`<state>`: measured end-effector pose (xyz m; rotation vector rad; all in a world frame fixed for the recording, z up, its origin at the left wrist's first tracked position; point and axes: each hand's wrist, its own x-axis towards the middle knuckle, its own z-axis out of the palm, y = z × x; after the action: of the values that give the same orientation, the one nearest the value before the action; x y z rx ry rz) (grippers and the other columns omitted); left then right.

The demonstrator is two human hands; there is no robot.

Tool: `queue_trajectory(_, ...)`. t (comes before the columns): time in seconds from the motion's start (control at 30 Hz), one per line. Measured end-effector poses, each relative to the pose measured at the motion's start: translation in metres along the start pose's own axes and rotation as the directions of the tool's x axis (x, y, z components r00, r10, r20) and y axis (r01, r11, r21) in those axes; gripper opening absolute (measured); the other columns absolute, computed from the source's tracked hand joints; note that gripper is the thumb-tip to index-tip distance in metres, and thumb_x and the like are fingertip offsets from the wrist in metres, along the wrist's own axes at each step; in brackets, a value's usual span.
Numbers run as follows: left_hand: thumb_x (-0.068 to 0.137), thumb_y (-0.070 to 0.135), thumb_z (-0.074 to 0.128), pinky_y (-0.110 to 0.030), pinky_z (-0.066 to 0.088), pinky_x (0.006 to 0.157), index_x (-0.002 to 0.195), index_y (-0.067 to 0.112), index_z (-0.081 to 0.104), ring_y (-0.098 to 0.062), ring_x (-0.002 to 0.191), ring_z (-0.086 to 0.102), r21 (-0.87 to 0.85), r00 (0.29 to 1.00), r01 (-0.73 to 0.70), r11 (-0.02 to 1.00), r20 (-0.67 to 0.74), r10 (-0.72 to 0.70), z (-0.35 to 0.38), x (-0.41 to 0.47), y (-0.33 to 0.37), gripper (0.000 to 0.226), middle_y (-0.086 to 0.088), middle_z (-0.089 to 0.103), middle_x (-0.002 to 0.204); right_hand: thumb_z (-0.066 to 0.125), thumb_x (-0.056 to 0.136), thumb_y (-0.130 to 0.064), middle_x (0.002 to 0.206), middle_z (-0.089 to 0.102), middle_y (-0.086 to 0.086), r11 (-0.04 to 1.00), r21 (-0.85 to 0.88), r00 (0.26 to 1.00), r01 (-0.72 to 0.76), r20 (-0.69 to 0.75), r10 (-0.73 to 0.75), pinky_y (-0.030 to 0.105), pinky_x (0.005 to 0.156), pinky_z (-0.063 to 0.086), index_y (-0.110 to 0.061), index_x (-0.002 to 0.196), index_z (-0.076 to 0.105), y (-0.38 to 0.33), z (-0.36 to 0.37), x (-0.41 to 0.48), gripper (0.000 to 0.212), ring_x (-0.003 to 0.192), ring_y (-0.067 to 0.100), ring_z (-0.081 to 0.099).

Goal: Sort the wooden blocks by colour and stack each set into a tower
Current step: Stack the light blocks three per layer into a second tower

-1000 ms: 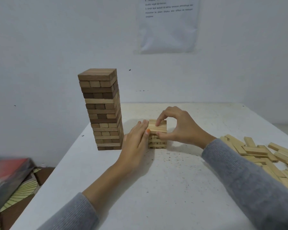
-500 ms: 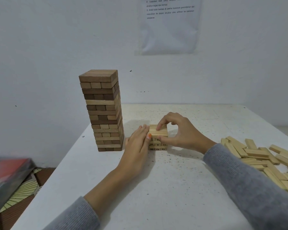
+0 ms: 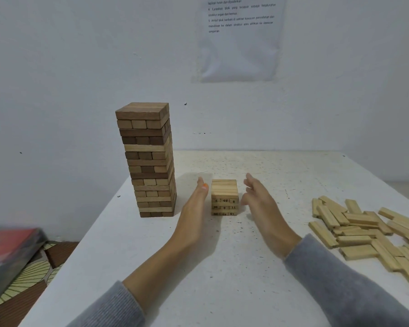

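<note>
Two hands have let go since half a second ago: back then my left hand [image 3: 194, 210] pressed flat against the short pale tower [image 3: 224, 197] and my right hand [image 3: 261, 204] pinched its top block. Now both are spread open, fingers straight, holding nothing, each standing just off a side of that tower with a gap showing. The pale tower sits mid-table, squared up, printed numbers on its lower block ends. The tall brown tower [image 3: 149, 159] stands to its left, close to the table's [image 3: 222, 267] left edge, unchanged. Loose pale blocks [image 3: 364, 234] lie heaped at the right, running out of view past the right border. Bare tabletop lies open in front of the pale tower and behind it up to the wall [image 3: 80, 67]. Between the two towers the room is narrow, and my left hand fills most of it.
</note>
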<state>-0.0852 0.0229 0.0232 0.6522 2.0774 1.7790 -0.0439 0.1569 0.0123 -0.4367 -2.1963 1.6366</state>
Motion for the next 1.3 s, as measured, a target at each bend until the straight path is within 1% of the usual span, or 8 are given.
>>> queue_trajectory(0.07, 0.103, 0.034, 0.031, -0.03, 0.015, 0.115, 0.151, 0.032, 0.013, -0.013, 0.145, 0.014, -0.023, 0.996, -0.066, 0.998, 0.052, 0.067, 0.004, -0.005, -0.001, 0.051, 0.01, 0.012, 0.157, 0.037, 0.102, -0.019, 0.158, 0.02, -0.008, 0.999, -0.035, 1.0, 0.018, 0.022, -0.017, 0.043, 0.117, 0.028, -0.023, 0.155, 0.009, 0.003, 0.008, -0.002, 0.061, 0.142, 0.011, 0.023)
queue_trajectory(0.17, 0.104, 0.023, 0.026, -0.017, 0.021, 0.104, 0.152, 0.03, 0.008, -0.011, 0.147, 0.008, -0.001, 0.996, -0.074, 0.997, 0.041, 0.074, 0.004, 0.002, -0.008, 0.052, 0.008, 0.005, 0.159, 0.032, 0.104, -0.024, 0.153, 0.027, -0.007, 0.992, -0.12, 0.997, 0.045, 0.063, -0.038, 0.04, 0.118, 0.025, -0.023, 0.155, 0.002, 0.009, 0.015, -0.002, 0.059, 0.139, 0.01, 0.027)
queue_trajectory(0.27, 0.105, 0.026, 0.019, -0.026, 0.005, 0.12, 0.152, 0.029, 0.005, -0.001, 0.145, 0.002, 0.019, 0.999, -0.013, 1.0, 0.045, 0.012, 0.005, 0.01, -0.012, 0.049, 0.015, 0.002, 0.159, 0.028, 0.104, -0.027, 0.146, 0.037, -0.007, 0.985, -0.157, 0.996, 0.069, 0.064, -0.06, 0.038, 0.117, 0.025, -0.021, 0.155, 0.01, 0.016, 0.018, 0.0, 0.055, 0.134, 0.011, 0.034)
queue_trajectory(0.43, 0.106, 0.023, 0.013, -0.037, 0.003, 0.121, 0.15, 0.029, 0.001, 0.001, 0.144, -0.001, 0.216, 0.997, -0.061, 0.975, 0.061, 0.048, 0.004, 0.017, -0.022, 0.046, 0.016, -0.001, 0.158, 0.026, 0.104, -0.028, 0.135, 0.045, -0.008, 0.98, -0.179, 0.995, 0.093, 0.035, -0.088, 0.038, 0.116, 0.026, -0.019, 0.154, 0.017, 0.02, 0.021, 0.002, 0.052, 0.126, 0.011, 0.041)
queue_trajectory(0.73, 0.106, 0.022, 0.019, -0.021, 0.005, 0.119, 0.147, 0.029, 0.011, 0.002, 0.144, 0.005, 0.228, 0.991, -0.136, 0.964, 0.041, 0.13, 0.006, 0.017, -0.025, 0.042, 0.014, 0.009, 0.157, 0.025, 0.105, -0.025, 0.15, 0.036, 0.002, 0.966, -0.233, 0.994, 0.113, 0.018, -0.112, 0.04, 0.118, 0.022, -0.016, 0.155, 0.01, 0.023, 0.021, 0.004, 0.053, 0.138, 0.014, 0.033)
queue_trajectory(1.07, 0.106, 0.025, 0.022, -0.023, 0.007, 0.119, 0.152, 0.022, 0.012, 0.002, 0.144, 0.008, 0.215, 0.994, -0.11, 0.97, 0.019, 0.109, 0.007, 0.018, -0.027, 0.047, 0.014, 0.01, 0.158, 0.025, 0.105, -0.025, 0.145, 0.042, 0.003, 0.963, -0.245, 0.993, 0.114, 0.019, -0.113, 0.04, 0.114, 0.03, -0.015, 0.155, 0.012, 0.023, 0.02, 0.003, 0.053, 0.132, 0.016, 0.039)
queue_trajectory(1.17, 0.106, 0.026, 0.022, -0.025, 0.007, 0.12, 0.152, 0.021, 0.01, 0.002, 0.144, 0.007, 0.215, 0.994, -0.107, 0.971, 0.014, 0.107, 0.007, 0.017, -0.027, 0.048, 0.014, 0.009, 0.158, 0.027, 0.105, -0.025, 0.134, 0.047, -0.002, 0.967, -0.226, 0.993, 0.113, 0.005, -0.115, 0.034, 0.108, 0.037, -0.018, 0.155, 0.014, 0.021, 0.02, 0.002, 0.052, 0.12, 0.013, 0.045)
queue_trajectory(1.3, 0.105, 0.028, 0.022, -0.031, 0.007, 0.121, 0.152, 0.024, 0.009, 0.0, 0.145, 0.006, 0.195, 0.994, -0.102, 0.976, -0.03, 0.11, 0.006, 0.016, -0.025, 0.048, 0.014, 0.008, 0.158, 0.027, 0.105, -0.023, 0.127, 0.044, -0.009, 0.987, -0.134, 0.996, 0.092, -0.009, -0.094, 0.014, 0.087, 0.038, -0.021, 0.154, 0.01, 0.014, 0.018, 0.0, 0.052, 0.108, 0.002, 0.045)
